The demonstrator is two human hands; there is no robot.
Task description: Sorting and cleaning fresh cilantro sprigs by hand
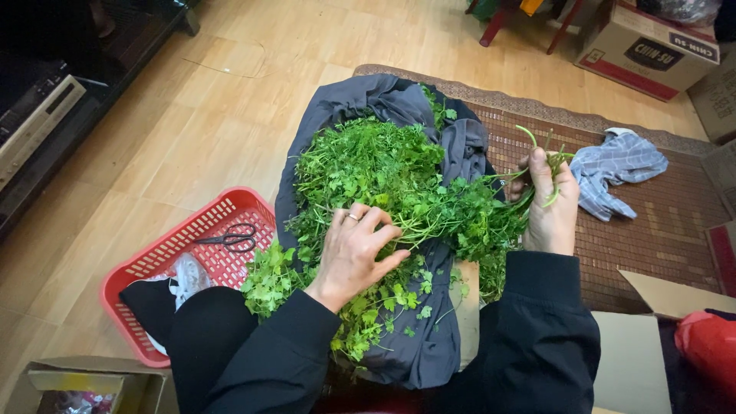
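A big heap of green leafy herbs point(368, 169) lies on a dark grey cloth point(399, 100) spread over the floor and my lap. My left hand point(354, 251), with a ring on one finger, rests fingers apart on the herbs near the front of the heap, touching the stems. My right hand point(548, 203) is closed around a bunch of herb stems point(491, 207), stem ends poking up past the thumb, leaves trailing left onto the heap.
A red plastic basket point(165, 257) at left holds black scissors point(230, 239) and a white cloth. A blue checked rag point(617, 169) lies on a woven mat point(659, 230) at right. Cardboard boxes point(648, 46) stand behind, a red bag point(709, 345) at lower right.
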